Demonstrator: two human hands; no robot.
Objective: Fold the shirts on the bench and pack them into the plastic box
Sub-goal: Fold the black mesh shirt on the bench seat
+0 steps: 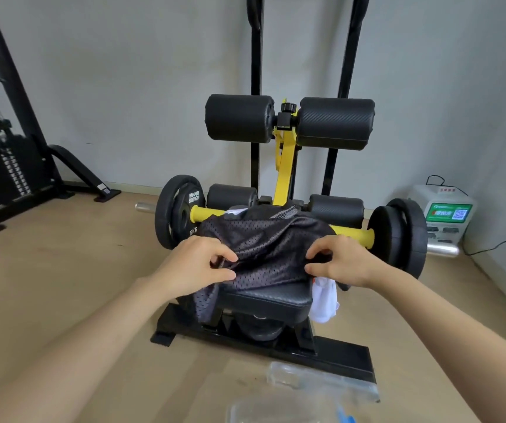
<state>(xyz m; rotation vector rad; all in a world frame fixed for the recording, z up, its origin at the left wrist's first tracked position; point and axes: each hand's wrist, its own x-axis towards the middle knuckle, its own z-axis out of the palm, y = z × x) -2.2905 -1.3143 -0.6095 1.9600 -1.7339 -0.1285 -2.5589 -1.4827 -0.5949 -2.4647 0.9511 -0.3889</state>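
Note:
A dark grey mesh shirt (271,248) lies crumpled over the black padded bench seat (268,299). My left hand (196,265) pinches its near left edge between thumb and fingers. My right hand (338,259) pinches the near right edge the same way. A white shirt (325,302) hangs off the bench's right side under my right hand, partly hidden by the mesh shirt. A clear plastic box (288,409) sits on the floor at the bottom of the view, with its clear lid (322,380) just behind it.
The bench belongs to a yellow and black gym machine with foam rollers (288,122) and weight plates on the left (177,210) and on the right (401,236). A white charging station (444,213) stands by the right wall. A weight-stack machine (4,169) is at the left.

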